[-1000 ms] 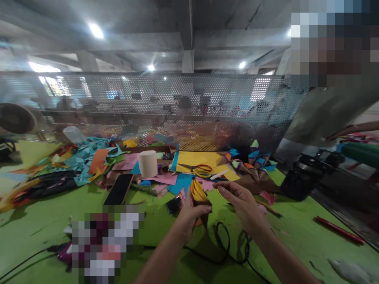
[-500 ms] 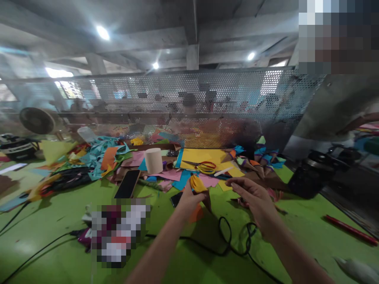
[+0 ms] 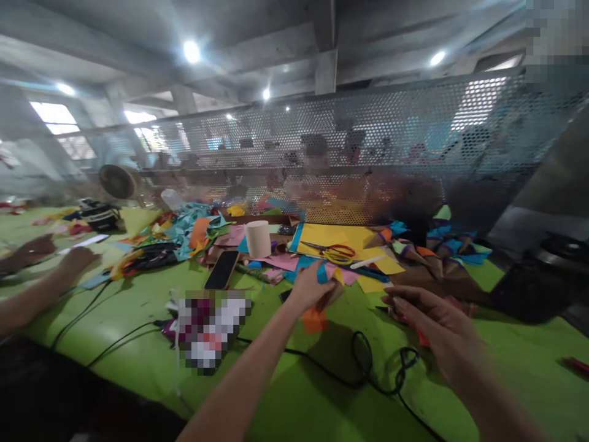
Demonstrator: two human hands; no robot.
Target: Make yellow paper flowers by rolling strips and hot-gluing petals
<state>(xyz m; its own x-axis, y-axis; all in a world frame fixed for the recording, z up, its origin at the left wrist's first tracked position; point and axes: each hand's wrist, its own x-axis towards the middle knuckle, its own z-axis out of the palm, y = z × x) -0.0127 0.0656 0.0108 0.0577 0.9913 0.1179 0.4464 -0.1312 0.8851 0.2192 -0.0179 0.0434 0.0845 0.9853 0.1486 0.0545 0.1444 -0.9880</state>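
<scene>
My left hand (image 3: 311, 288) reaches forward over the green table (image 3: 285, 393) to the near edge of a pile of coloured paper. Its fingers are closed round a dark brown paper piece (image 3: 330, 298). An orange paper scrap (image 3: 315, 320) lies just under that hand. To the right, my right hand (image 3: 430, 322) hovers low over the table with its fingers loosely spread and nothing seen in it. A pink and red paper bit (image 3: 421, 337) shows beneath it.
Beyond my left hand lie red-handled scissors (image 3: 338, 252) on a yellow sheet (image 3: 335, 236). A beige roll (image 3: 257, 238) and a phone (image 3: 221, 270) sit left of it. A black cable (image 3: 368, 368) loops near me. Another person's hands (image 3: 46, 258) rest at far left. A perforated screen (image 3: 368, 153) closes the back.
The view has swung left. My left hand went forward and down to the paper pile, and the yellow folded paper it held no longer shows. My right hand sank and opened.
</scene>
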